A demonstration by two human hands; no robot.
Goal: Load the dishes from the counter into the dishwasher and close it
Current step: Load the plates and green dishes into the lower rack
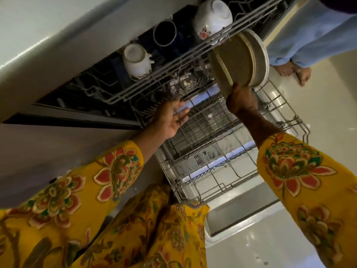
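Plates [239, 59], a small stack held on edge, are gripped at the lower rim by the right hand [240, 98] above the pulled-out lower rack [280, 105], while the left hand [172, 118] reaches with straight fingers, holding nothing.

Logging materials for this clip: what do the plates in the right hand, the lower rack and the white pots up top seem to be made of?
The stacked beige round plates that the right hand grips look like matte glazed stoneware, with pale rims; melamine is possible. The grey wire lower rack looks like coated steel wire. The two white flower-painted pots on the upper rack look like glossy glazed ceramic, given their sheen.
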